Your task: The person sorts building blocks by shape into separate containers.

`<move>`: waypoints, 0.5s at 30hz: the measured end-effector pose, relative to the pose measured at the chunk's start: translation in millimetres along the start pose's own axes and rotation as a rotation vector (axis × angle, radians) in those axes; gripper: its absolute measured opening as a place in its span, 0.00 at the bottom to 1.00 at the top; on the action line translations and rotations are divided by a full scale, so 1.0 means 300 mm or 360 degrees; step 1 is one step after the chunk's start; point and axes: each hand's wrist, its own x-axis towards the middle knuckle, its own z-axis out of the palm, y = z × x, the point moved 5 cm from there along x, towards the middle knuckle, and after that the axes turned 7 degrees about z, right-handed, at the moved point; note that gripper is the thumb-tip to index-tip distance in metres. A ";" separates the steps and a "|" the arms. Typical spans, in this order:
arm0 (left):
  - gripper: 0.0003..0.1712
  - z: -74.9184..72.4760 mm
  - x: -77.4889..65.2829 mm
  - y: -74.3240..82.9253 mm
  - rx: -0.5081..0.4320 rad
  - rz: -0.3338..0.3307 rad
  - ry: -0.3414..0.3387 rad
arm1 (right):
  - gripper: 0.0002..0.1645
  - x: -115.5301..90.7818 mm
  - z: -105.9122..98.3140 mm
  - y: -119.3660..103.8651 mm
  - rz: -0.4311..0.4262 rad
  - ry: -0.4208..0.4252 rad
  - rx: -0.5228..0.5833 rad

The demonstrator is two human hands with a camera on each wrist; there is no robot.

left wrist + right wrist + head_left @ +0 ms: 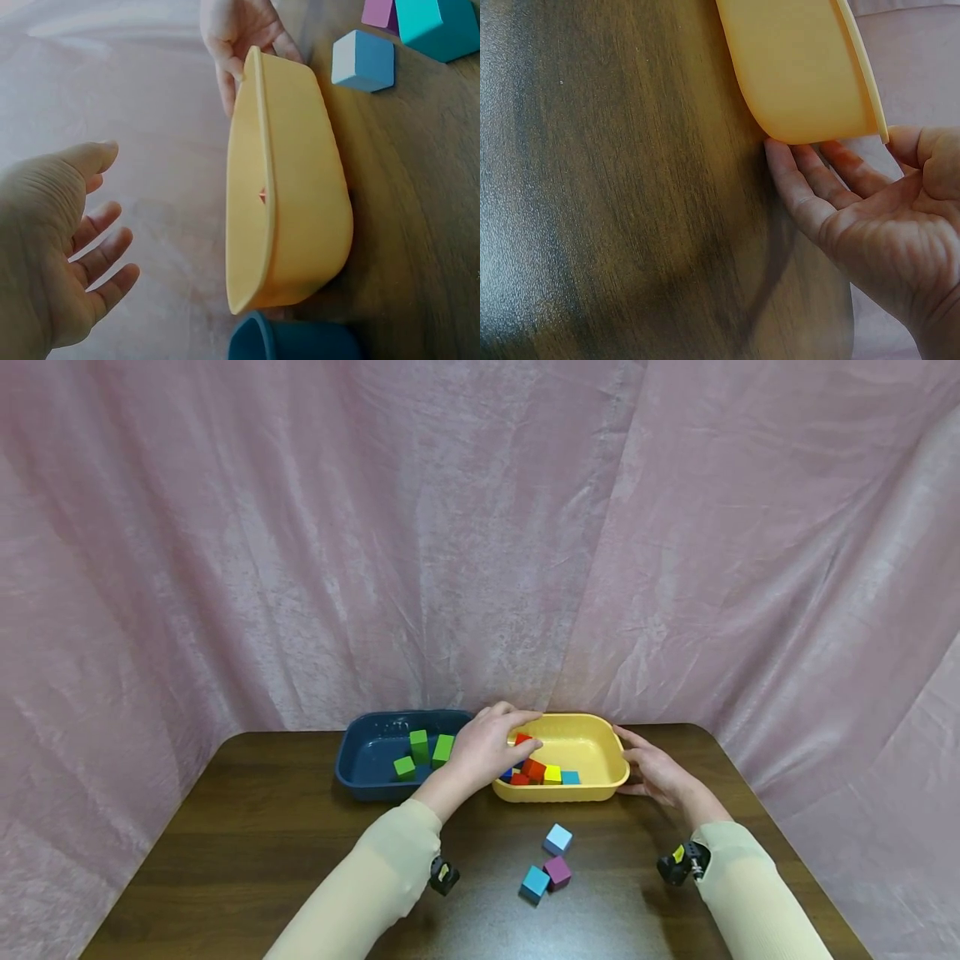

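Note:
My left hand (pixel 486 745) hovers over the near left end of the yellow tub (pixel 588 743), fingers apart and holding nothing. The left wrist view shows the same hand (pixel 64 247) off to the side of the tub, its fingers loosely bent. At the tub's right end, my right hand (pixel 658 770) touches the outer wall with spread fingers. Close up in the right wrist view, fingertips (pixel 780 154) rest against the bottom end of the tub, with the thumb beside the rim. Red blocks (pixel 533 770), a yellow block (pixel 552 775) and a blue block (pixel 571 777) lie inside the tub.
A dark blue tub (pixel 367 789) with green blocks (pixel 419 747) stands left of the yellow one, partly behind my left hand. Nearer on the wooden table (pixel 262 860) lie a pale blue block (pixel 557 839), a purple block (pixel 557 872) and a teal block (pixel 535 884). Pink curtain (pixel 480 543) hangs behind.

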 end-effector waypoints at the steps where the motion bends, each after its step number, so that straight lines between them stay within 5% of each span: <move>1: 0.29 -0.005 -0.002 0.004 -0.0001 0.0009 0.0006 | 0.39 0.000 0.000 0.001 -0.0002 0.0000 -0.0002; 15: 0.28 -0.071 -0.049 0.060 -0.0028 0.0109 0.0069 | 0.39 -0.002 -0.001 0.003 -0.0022 0.0014 -0.0023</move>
